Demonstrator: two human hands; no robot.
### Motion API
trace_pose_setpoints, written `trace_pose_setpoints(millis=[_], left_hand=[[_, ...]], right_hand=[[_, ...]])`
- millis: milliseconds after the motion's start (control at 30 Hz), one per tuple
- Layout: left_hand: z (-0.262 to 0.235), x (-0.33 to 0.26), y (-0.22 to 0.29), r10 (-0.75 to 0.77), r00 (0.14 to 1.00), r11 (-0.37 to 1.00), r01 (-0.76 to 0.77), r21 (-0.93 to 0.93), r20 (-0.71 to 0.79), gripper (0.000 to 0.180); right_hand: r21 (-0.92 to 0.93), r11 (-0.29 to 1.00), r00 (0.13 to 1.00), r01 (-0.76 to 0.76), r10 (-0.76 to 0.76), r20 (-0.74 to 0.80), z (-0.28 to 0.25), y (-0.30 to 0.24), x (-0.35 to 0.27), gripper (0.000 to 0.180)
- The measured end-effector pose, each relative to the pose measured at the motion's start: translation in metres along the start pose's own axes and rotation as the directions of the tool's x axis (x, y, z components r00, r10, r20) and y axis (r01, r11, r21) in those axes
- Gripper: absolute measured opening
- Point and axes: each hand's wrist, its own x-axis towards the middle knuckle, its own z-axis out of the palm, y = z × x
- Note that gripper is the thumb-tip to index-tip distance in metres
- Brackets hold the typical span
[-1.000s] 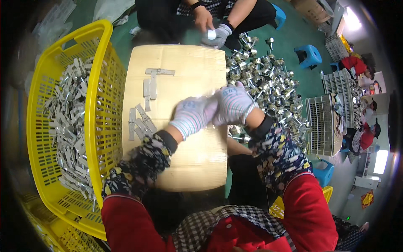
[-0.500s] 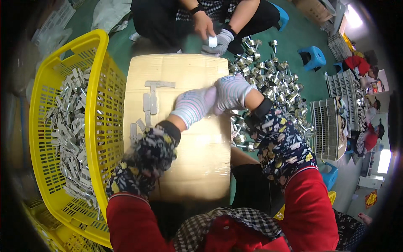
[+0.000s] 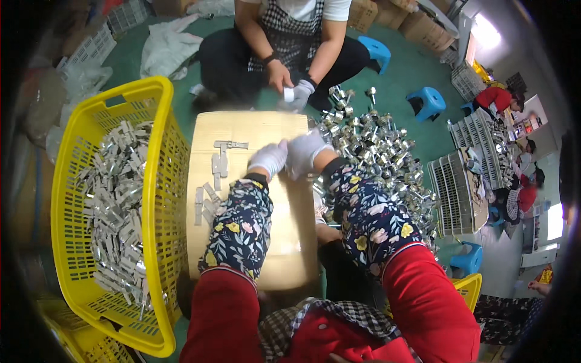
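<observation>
Left hand [image 3: 268, 158] in a white glove, fingers curled, pressed close to the right hand [image 3: 305, 152], also gloved and curled; both appear to pinch one small metal part between them, but the part is hidden, so grip and heading cannot be told; hands sit over the far right edge of the cardboard box [image 3: 242, 242]. Judgement: work is best kept over the box top so a dropped piece stays there. Flat metal pieces [image 3: 219, 162] lie on the box, left of the hands, long axes mostly near-to-far; yellow basket [image 3: 160, 181] at left; heap of shiny fittings [image 3: 381, 157] at right.
</observation>
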Motion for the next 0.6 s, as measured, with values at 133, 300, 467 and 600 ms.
trace_pose_setpoints(millis=[133, 300, 467, 600], left_hand=[[0.043, -0.058, -0.022, 0.013, 1.000, 1.000, -0.012, 0.015, -0.005, 0.058], [0.077, -0.161, -0.028, -0.028, 0.997, 0.993, 0.019, 0.114, 0.076, 0.056], [0.107, -0.229, -0.042, 0.060, 0.995, 0.989, -0.048, 0.139, -0.081, 0.041], [0.109, -0.231, -0.038, 0.265, 0.926, 0.919, -0.158, 0.363, -0.268, 0.028]], right_hand=[[-0.069, 0.997, 1.000, 0.015, -0.016, -0.010, 0.038, -0.036, -0.047, 0.059], [0.056, 0.998, 0.999, 0.034, -0.036, 0.029, 0.084, -0.087, -0.115, 0.059], [0.054, 0.996, 0.996, 0.075, -0.072, -0.048, 0.111, -0.113, -0.158, 0.055], [0.176, 0.983, 0.990, 0.059, -0.035, -0.137, 0.111, -0.098, -0.150, 0.049]])
